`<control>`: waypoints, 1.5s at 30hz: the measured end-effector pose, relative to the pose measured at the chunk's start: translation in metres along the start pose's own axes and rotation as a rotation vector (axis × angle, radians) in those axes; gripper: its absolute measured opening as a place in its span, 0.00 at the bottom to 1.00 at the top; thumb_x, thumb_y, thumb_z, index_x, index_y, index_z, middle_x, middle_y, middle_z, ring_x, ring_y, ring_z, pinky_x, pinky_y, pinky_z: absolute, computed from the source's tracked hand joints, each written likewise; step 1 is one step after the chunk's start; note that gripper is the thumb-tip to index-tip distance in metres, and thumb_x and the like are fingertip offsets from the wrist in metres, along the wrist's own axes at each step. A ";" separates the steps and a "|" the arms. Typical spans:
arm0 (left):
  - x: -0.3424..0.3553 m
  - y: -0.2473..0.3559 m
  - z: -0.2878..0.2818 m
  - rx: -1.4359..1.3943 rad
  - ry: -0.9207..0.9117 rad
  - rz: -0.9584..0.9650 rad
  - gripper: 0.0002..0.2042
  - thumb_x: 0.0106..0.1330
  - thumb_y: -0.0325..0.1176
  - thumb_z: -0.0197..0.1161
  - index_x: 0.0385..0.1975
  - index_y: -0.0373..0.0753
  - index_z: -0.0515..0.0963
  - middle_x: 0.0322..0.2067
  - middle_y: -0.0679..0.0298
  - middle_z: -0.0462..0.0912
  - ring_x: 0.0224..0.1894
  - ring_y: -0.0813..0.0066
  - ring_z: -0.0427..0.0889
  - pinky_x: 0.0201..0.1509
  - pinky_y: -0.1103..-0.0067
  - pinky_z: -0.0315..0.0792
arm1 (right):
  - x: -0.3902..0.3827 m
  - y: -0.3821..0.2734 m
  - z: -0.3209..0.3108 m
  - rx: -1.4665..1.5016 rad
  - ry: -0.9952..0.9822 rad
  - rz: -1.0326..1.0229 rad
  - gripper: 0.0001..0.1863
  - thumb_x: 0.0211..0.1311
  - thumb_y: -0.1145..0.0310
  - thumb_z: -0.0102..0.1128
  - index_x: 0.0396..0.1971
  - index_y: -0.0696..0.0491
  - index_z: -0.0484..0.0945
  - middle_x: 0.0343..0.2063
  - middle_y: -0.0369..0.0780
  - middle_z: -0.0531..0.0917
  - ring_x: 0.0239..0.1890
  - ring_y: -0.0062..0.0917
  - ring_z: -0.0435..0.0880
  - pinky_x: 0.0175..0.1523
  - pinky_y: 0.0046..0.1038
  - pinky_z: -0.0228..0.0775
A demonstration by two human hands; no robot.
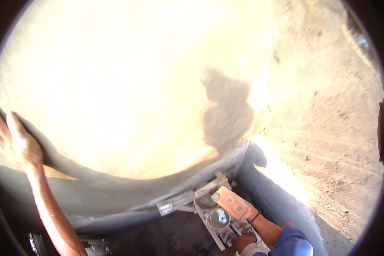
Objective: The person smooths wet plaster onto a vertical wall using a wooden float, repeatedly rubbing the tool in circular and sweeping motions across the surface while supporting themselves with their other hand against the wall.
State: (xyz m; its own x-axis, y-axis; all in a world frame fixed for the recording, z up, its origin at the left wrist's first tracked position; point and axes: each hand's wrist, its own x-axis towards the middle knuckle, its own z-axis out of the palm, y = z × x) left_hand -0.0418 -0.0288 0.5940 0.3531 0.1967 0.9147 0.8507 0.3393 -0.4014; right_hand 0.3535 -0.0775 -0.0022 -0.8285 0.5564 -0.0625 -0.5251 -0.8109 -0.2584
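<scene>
My left hand (23,145) is up at the far left, its fingers stretched out against the smooth plastered wall (94,187). My right hand (251,213), with a dark band at the wrist, is low and right of centre. It is closed on one end of an orange rectangular plastering float (231,201) with several dark round spots on its face. How the fingers wrap round the float is mostly hidden. Below the float stands a round container (218,219) with something grey and shiny in it.
My bare feet (243,228) stand on a pale slatted support beside the containers. Wooden planks (179,202) lie across near the wall's foot. A low grey wall (277,192) runs along the right, with sandy-coloured rough surface (324,128) beyond. Strong sunlight and a shadow (228,106) fall ahead.
</scene>
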 end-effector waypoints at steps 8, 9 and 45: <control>-0.004 0.005 0.001 0.153 -0.098 -0.101 0.34 0.75 0.58 0.37 0.75 0.44 0.52 0.76 0.51 0.43 0.77 0.43 0.39 0.76 0.49 0.38 | -0.002 -0.127 0.189 0.124 -0.342 -0.401 0.34 0.63 0.62 0.65 0.68 0.54 0.64 0.62 0.42 0.74 0.61 0.29 0.77 0.64 0.36 0.73; -0.003 0.007 0.002 0.147 -0.100 -0.102 0.34 0.75 0.58 0.38 0.74 0.45 0.52 0.76 0.51 0.43 0.77 0.43 0.39 0.75 0.48 0.38 | 0.001 -0.141 0.212 0.084 -0.305 -0.473 0.37 0.62 0.62 0.66 0.69 0.54 0.61 0.63 0.42 0.73 0.61 0.30 0.76 0.64 0.36 0.73; -0.012 0.006 0.000 0.091 -0.143 -0.118 0.34 0.74 0.57 0.42 0.75 0.45 0.52 0.76 0.50 0.42 0.77 0.40 0.37 0.74 0.46 0.38 | 0.085 -0.335 0.487 -1.802 0.850 -1.729 0.36 0.59 0.73 0.62 0.68 0.59 0.60 0.41 0.53 0.75 0.45 0.50 0.73 0.52 0.46 0.67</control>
State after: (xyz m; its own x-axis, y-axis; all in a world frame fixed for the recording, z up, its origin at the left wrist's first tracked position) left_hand -0.0414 -0.0292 0.5802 0.1883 0.2772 0.9422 0.8418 0.4487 -0.3002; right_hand 0.3639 0.1529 0.5481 0.2502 0.4672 0.8480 0.5785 0.6302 -0.5179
